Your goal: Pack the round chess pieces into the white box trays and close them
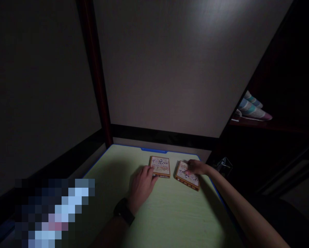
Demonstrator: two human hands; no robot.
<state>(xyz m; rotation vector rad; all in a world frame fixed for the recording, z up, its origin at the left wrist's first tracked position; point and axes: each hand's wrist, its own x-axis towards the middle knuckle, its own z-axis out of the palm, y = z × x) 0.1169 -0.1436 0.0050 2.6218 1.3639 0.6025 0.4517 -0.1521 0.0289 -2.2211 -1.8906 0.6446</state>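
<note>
Two thin square boxes with orange-brown edges and pale printed tops with dark brush-style characters are at the far part of a light green table. The left box (160, 166) lies flat on the tabletop. My left hand (142, 184), with a black watch on the wrist, has its fingers on that box's near left corner and its thumb by the near edge. My right hand (196, 167) grips the right box (187, 177) at its far right side, thumb across the top and other fingers out of sight. This box is turned at an angle and looks slightly raised.
The green table (154, 213) has a blue rim with a blue clip-like piece (153, 150) at its far edge. Grey panels (164, 75) rise behind and to the left. Striped cloth (254, 107) lies on a dark shelf at right. Pixelation covers something at lower left.
</note>
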